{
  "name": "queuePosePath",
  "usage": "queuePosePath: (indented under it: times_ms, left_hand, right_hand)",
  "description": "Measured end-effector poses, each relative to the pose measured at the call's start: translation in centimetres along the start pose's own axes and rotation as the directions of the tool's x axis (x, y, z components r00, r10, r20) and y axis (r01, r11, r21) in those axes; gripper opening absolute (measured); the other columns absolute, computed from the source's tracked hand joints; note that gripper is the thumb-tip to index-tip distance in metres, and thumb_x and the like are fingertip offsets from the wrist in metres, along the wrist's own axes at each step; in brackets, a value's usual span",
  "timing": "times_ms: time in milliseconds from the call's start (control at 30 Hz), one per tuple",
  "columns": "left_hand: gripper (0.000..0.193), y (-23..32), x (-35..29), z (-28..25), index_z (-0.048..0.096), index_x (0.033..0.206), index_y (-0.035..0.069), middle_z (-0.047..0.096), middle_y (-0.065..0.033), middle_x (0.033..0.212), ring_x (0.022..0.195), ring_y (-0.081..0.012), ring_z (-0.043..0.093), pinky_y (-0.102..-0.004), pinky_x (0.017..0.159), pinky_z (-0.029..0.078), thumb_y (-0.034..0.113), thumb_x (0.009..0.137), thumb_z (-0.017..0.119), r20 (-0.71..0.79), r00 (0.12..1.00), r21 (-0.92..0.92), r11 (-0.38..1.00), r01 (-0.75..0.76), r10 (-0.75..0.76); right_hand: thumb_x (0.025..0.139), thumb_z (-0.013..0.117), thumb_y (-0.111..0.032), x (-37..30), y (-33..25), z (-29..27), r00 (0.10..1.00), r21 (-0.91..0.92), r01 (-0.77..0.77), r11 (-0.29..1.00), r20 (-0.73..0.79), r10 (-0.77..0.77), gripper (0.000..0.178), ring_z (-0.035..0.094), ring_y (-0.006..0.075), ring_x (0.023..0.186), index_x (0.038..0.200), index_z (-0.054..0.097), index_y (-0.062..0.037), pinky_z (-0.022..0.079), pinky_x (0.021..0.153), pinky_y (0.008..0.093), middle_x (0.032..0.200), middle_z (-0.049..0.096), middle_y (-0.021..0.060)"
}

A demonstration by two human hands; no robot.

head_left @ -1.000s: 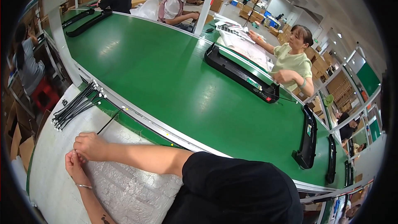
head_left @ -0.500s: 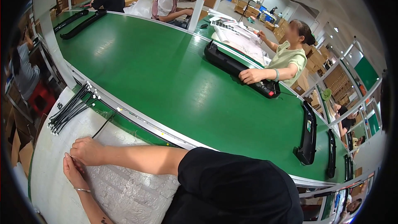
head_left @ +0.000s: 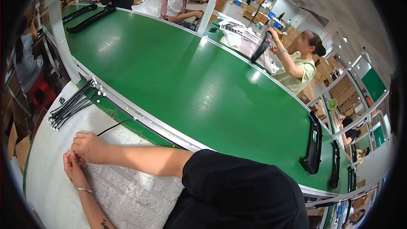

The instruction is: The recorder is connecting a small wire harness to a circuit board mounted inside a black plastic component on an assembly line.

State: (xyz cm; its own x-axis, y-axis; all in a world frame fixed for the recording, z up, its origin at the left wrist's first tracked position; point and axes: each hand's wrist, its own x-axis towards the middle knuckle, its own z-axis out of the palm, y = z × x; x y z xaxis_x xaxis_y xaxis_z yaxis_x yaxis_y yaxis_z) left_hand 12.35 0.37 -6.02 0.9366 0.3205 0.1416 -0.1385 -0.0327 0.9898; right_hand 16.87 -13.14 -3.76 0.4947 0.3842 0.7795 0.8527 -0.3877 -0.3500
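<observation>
My right hand (head_left: 90, 147) is closed in a pinch on a thin black cable (head_left: 113, 126). Its free part sticks out toward the belt and ends in a small white connector. My left hand (head_left: 74, 170), with a bangle on its wrist, meets the right one fingertip to fingertip. Its fingers are closed too, but whatever lies between them is hidden. Both hands are above a white work surface (head_left: 131, 186) with a crinkled covering. Beyond them lies a bundle of black cables (head_left: 74, 105) with white connectors.
A green conveyor belt (head_left: 169, 76) with a metal rail runs past the work surface. Long black housings (head_left: 313, 144) lie at its right and far left ends. Across the belt a co-worker (head_left: 296, 65) holds up another black housing (head_left: 263, 47). More people sit along the far side.
The co-worker across the belt has lifted the long black housing off it and tilted it upright. My hands stay together with the cable, whose free end now points farther right. The view has shifted slightly.
</observation>
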Motion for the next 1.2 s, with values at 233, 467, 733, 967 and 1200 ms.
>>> queuePosePath:
  times_ms: [233, 467, 733, 967, 1200]
  left_hand:
    - [0.035, 1.8, -0.2, -0.3, 0.050, 0.071, 0.014, 0.045, 0.0059, 0.057, 0.048, -0.0018, 0.036, -0.0177, 0.043, 0.028, 0.036, 0.098, 0.047, 0.026, 0.988, -0.051, 0.987, 0.152, -0.151]
    - [0.031, 0.5, 0.2, -0.6, 0.052, 0.075, 0.013, 0.047, 0.0062, 0.062, 0.052, -0.0004, 0.039, -0.0166, 0.046, 0.030, 0.033, 0.098, 0.046, 0.049, 0.997, -0.117, 0.991, 0.067, -0.061]
    - [0.022, -0.7, 0.3, -0.9, 0.057, 0.088, 0.011, 0.054, 0.0071, 0.071, 0.060, -0.0002, 0.046, -0.0158, 0.050, 0.034, 0.027, 0.098, 0.047, 0.041, 0.997, -0.058, 0.996, 0.064, -0.062]
    - [0.020, -1.1, 0.4, -1.5, 0.056, 0.088, 0.011, 0.055, 0.0070, 0.071, 0.060, -0.0001, 0.046, -0.0156, 0.051, 0.034, 0.026, 0.099, 0.046, 0.086, 0.994, -0.040, 0.997, 0.066, -0.062]
    - [0.021, -0.7, 0.6, -1.0, 0.054, 0.086, 0.011, 0.054, 0.0061, 0.071, 0.060, -0.0009, 0.045, -0.0160, 0.052, 0.035, 0.026, 0.098, 0.047, 0.097, 0.994, -0.039, 0.997, 0.062, -0.057]
  right_hand:
    - [0.066, 0.067, -0.010, -0.2, -0.2, 0.3, 1.000, 0.028, 0.000, 1.000, 0.031, -0.001, 0.011, 0.057, 0.0241, 0.073, 0.066, 0.057, -0.0064, 0.049, 0.064, 0.0347, 0.070, 0.058, 0.0066]
    - [0.064, 0.067, -0.010, 0.5, -0.8, -0.4, 0.998, -0.003, 0.042, 0.999, -0.039, -0.043, 0.011, 0.055, 0.0231, 0.073, 0.063, 0.057, -0.0067, 0.049, 0.063, 0.0327, 0.069, 0.057, 0.0053]
    - [0.064, 0.066, -0.012, 0.2, -0.7, -0.3, 0.999, -0.038, 0.006, 0.999, -0.050, -0.008, 0.011, 0.055, 0.0228, 0.074, 0.062, 0.057, -0.0070, 0.049, 0.062, 0.0332, 0.068, 0.057, 0.0048]
    - [0.066, 0.066, -0.013, 0.0, -0.8, 0.0, 0.999, -0.006, -0.043, 0.999, 0.006, 0.043, 0.010, 0.057, 0.0240, 0.074, 0.067, 0.058, -0.0065, 0.049, 0.064, 0.0342, 0.070, 0.060, 0.0062]
    - [0.070, 0.064, -0.013, 0.3, -0.6, -0.4, 0.999, 0.001, -0.039, 0.999, 0.026, 0.039, 0.010, 0.057, 0.0247, 0.073, 0.068, 0.058, -0.0060, 0.049, 0.064, 0.0351, 0.069, 0.061, 0.0070]
